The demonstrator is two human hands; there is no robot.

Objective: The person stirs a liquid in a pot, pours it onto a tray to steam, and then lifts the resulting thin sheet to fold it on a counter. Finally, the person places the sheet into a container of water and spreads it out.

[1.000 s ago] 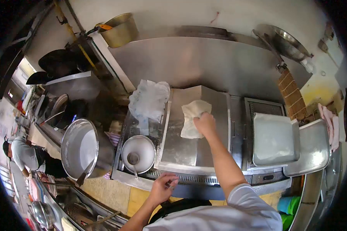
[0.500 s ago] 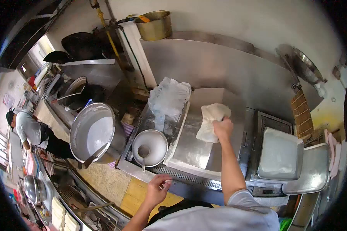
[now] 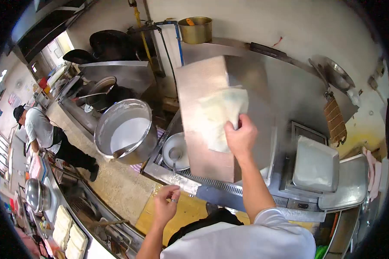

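My right hand (image 3: 242,134) is closed on a pale, thin cloth (image 3: 222,110), which hangs against a stainless steel cover (image 3: 203,77). The cover is tilted up above the metal counter; whether my fingers also grip a handle under the cloth is hidden. My left hand (image 3: 165,203), with a ring on one finger, hovers at the counter's front edge, fingers loosely bent and nothing visible in them. Partly behind the cover's left edge sits a white-looking bowl (image 3: 183,162) with a ladle (image 3: 175,154) in it.
A large metal pot (image 3: 100,144) of white liquid stands left. Trays (image 3: 315,164) lie at the right; a brass-coloured pot (image 3: 195,32) sits on the back ledge. Another person (image 3: 43,134) leans over a worktop at far left. Woks (image 3: 112,45) stand behind.
The steel cover has swung up and left with my right hand and the cloth, now hiding the crumpled plastic sheet and part of the bowl. The view has shifted slightly.
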